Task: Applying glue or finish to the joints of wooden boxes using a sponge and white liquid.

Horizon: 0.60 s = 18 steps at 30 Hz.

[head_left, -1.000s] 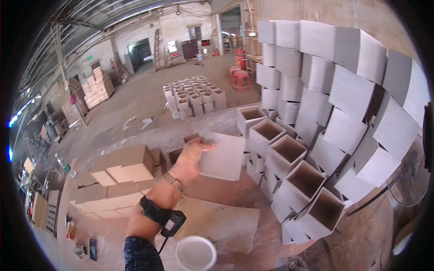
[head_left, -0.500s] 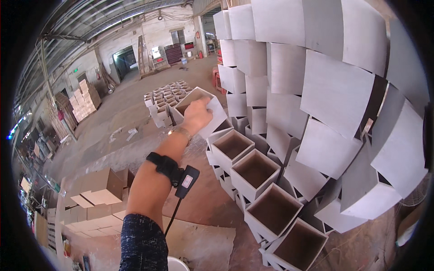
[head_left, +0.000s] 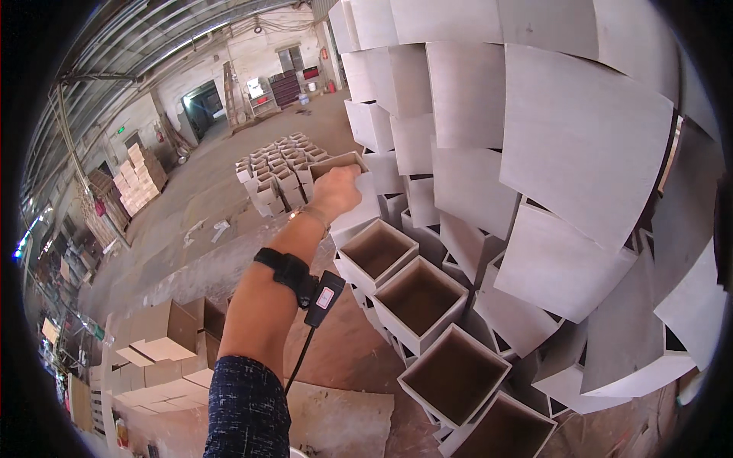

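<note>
My left hand (head_left: 336,192) reaches far forward, closed over the rim of a pale grey open-topped box (head_left: 367,200). The box has a brown inside, and my hand and wrist cover part of its near side. It stands at the far end of a row of similar boxes, close to a tall stack; whether it rests on something is hidden. Nearer to me in that row are open boxes (head_left: 379,254), their openings facing up. A bracelet and a black strap with a small device (head_left: 324,298) are on my left arm. My right hand is out of view.
A tall wall of stacked pale boxes (head_left: 584,137) fills the right side. Brown boxes (head_left: 160,332) are piled at the lower left. Farther off, a group of open boxes (head_left: 267,164) stands on the floor, with another pile (head_left: 139,181) by the left wall.
The box in my left hand has gone from tilted to more upright and sits closer to the row's far end. The view has shifted slightly, bringing the stacked wall nearer.
</note>
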Each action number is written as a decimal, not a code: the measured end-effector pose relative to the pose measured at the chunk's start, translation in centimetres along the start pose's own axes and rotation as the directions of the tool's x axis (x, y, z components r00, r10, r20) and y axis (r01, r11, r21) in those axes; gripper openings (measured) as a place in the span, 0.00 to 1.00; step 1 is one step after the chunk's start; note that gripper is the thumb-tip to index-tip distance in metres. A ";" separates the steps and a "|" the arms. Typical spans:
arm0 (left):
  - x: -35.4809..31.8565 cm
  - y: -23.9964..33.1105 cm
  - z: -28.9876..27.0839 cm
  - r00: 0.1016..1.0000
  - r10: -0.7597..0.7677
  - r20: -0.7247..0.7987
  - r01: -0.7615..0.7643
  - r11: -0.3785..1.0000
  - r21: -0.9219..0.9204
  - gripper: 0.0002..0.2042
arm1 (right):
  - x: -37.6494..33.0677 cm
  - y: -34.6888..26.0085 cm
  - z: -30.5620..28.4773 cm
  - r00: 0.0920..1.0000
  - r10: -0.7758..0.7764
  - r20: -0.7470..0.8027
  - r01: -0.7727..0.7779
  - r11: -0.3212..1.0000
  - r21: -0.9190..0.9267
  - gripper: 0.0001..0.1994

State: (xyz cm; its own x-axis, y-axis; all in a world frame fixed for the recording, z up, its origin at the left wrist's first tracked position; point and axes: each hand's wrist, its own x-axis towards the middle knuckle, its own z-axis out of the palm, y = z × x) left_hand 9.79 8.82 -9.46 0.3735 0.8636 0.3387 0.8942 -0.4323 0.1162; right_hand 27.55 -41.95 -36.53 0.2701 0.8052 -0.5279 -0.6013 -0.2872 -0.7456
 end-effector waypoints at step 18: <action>1.7 2.1 2.2 0.989 -0.114 -0.090 0.125 0.983 0.136 0.14 | 0.7 1.3 -1.1 1.000 0.002 0.011 -0.002 1.000 0.011 0.09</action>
State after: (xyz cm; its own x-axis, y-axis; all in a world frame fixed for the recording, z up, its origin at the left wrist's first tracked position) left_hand 12.84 9.98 -10.67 0.2456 0.8803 0.4059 0.9592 -0.2813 0.0296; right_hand 27.74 -42.30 -38.33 0.2608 0.8101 -0.5252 -0.6103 -0.2832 -0.7399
